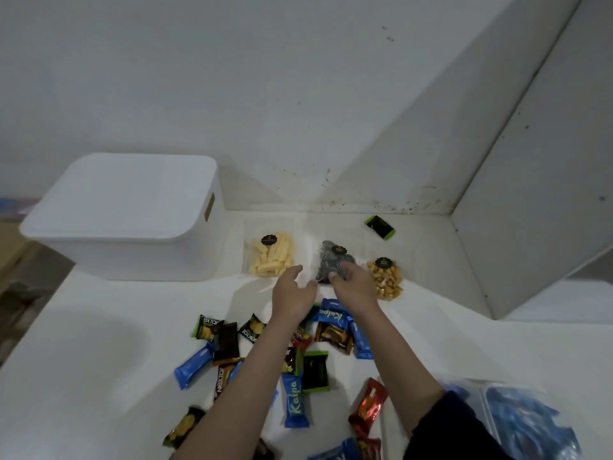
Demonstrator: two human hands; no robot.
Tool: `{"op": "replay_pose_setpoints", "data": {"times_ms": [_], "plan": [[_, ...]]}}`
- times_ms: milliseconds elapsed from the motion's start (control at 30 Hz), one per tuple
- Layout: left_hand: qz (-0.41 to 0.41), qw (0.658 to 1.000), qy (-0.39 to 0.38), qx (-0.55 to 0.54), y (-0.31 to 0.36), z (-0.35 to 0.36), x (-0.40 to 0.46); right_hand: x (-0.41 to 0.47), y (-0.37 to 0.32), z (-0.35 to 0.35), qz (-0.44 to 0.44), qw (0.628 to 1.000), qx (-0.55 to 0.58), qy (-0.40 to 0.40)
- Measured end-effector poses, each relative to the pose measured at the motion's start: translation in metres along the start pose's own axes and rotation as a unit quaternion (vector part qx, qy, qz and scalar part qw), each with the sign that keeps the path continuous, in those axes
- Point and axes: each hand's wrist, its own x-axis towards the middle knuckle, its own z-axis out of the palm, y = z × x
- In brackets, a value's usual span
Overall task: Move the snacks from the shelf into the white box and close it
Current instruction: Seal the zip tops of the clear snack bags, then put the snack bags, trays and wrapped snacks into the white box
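The white box (132, 220) stands at the back left of the white shelf (99, 327) with its lid on. Three clear bags lie behind my hands: pale yellow sticks (270, 257), dark round snacks (333, 260) and golden-brown pieces (386, 277). My right hand (353, 285) rests on the near edge of the dark bag, fingers curled at it. My left hand (293, 292) hovers open just left of that bag, holding nothing. Several small wrapped snacks lie under my forearms, among them a blue Kalpa bar (295, 401) and a green Nextar pack (207, 327).
A black and green sachet (380, 227) lies alone near the back wall. A slanted white panel (530, 210) closes off the right side. A clear bag with blue contents (527, 423) sits at the bottom right. The shelf's left edge drops off beside the box.
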Motion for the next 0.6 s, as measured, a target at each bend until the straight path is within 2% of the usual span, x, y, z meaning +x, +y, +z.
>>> {"op": "replay_pose_setpoints", "data": {"times_ms": [267,600], "plan": [[0.056,0.992,0.089,-0.066,0.000,-0.091,-0.036,-0.058,-0.049,0.044,-0.034,0.998,0.051,-0.005],[0.043,0.970,0.209,-0.113,-0.042,-0.258,-0.024,-0.090,-0.119,0.158,-0.017,0.995,0.095,-0.023]]}}
